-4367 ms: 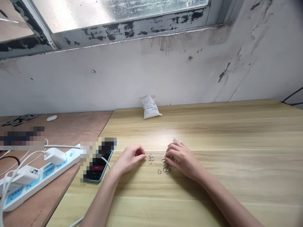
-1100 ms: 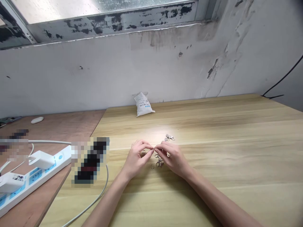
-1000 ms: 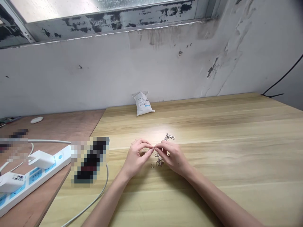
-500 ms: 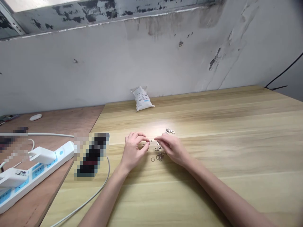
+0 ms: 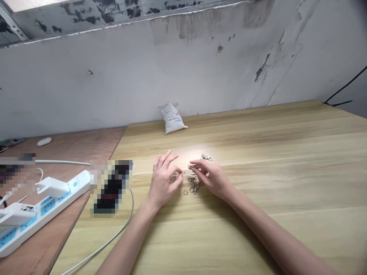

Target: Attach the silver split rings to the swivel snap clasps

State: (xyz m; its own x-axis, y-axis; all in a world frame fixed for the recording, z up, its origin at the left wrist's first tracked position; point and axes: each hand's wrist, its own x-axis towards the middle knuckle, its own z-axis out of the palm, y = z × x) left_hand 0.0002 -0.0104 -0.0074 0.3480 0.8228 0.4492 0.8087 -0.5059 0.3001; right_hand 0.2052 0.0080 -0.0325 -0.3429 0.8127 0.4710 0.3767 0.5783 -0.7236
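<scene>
My left hand point(image 5: 164, 181) is closed in a pinch of thumb and index finger, its other fingers raised. A tiny edge of a metal ring point(image 5: 184, 172) pokes out from that pinch. Facing it, my right hand point(image 5: 213, 176) pinches a small metal clasp point(image 5: 190, 166), partly covered by the fingers. Below the right fingers lie several metal swivel clasps point(image 5: 195, 188), some hidden by the hand. A loose split ring point(image 5: 185, 192) rests to their left. More rings point(image 5: 174, 177) show behind the left fingers. Beyond the right hand is another little group of clasps point(image 5: 206, 157).
A white packet point(image 5: 173, 119) with a printed label stands against the wall on the wooden table point(image 5: 258, 145). At left are a blurred-out dark object point(image 5: 111, 187), a pale cable point(image 5: 114, 232) and a white power strip point(image 5: 46, 208) with chargers plugged in.
My left middle, ring and little fingers have lifted and spread while the pinch stays closed. The right fingers have tilted, and more of the clasp in them shows. The view has shifted slightly.
</scene>
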